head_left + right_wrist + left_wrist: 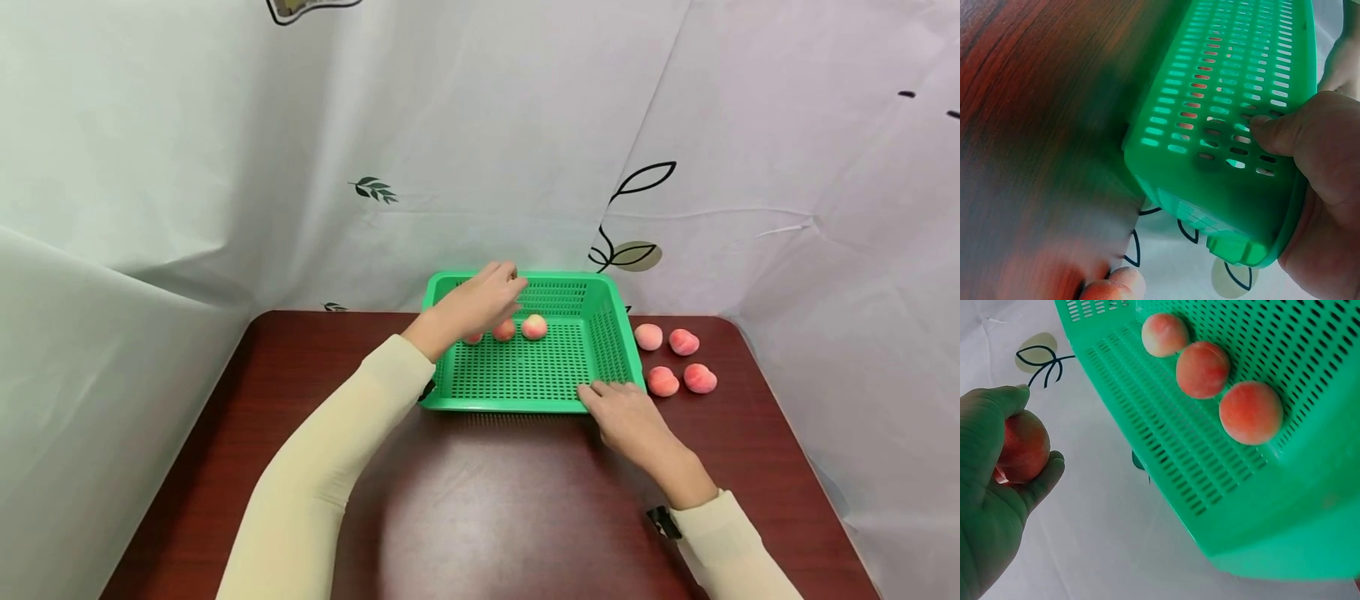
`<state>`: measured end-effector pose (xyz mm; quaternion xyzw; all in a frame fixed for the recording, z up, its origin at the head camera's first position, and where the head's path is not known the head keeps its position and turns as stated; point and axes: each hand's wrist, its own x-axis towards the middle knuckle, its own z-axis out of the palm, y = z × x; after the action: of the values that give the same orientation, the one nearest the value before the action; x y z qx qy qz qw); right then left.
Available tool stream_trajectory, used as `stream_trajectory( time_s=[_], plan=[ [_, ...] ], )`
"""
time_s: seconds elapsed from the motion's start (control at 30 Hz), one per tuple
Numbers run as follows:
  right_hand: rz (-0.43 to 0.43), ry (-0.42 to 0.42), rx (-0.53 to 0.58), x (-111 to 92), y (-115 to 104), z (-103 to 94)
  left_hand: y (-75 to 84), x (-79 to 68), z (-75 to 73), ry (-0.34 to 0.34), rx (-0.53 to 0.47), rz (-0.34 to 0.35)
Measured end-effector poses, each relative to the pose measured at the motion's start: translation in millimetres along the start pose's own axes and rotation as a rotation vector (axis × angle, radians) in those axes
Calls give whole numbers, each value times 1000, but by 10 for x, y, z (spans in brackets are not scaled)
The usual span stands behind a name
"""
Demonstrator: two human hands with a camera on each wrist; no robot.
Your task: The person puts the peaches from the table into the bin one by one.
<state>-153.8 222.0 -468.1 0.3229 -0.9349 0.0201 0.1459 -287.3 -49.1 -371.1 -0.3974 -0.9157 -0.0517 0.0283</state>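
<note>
My left hand (pixel 482 302) is above the far left part of a green plastic basket (pixel 525 377). In the left wrist view, its thumb and fingers hold a peach (pixel 1026 447); the head view hides that fruit behind the hand. Three more peaches lie in a row on the basket floor: a paler peach (pixel 535 327), a redder peach (pixel 504 331) and a leftmost peach (pixel 472 338), partly covered by my left arm. At the near right corner, my right hand (pixel 626 419) grips the basket's rim, with the thumb pressed on the slotted outer wall in the right wrist view.
Several peaches (pixel 663 382) sit on the dark red-brown table (pixel 322 367), just right of the basket. A pale printed curtain (pixel 465 167) hangs behind the table and along both sides.
</note>
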Motion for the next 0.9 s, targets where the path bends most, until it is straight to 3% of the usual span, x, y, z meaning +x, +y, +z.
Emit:
stream_trajectory(
  time_s=[0.2,0.53,0.9],
  plan=[
    [-2,11,-4,4,13,-4,44,153,56,-21,-37,-12],
    [-3,12,-5,-10,1,8,115,423,223,-115,13,-6],
    [1,3,-5,-16,-1,19,136,631,384,-141,-50,-27]
  ],
)
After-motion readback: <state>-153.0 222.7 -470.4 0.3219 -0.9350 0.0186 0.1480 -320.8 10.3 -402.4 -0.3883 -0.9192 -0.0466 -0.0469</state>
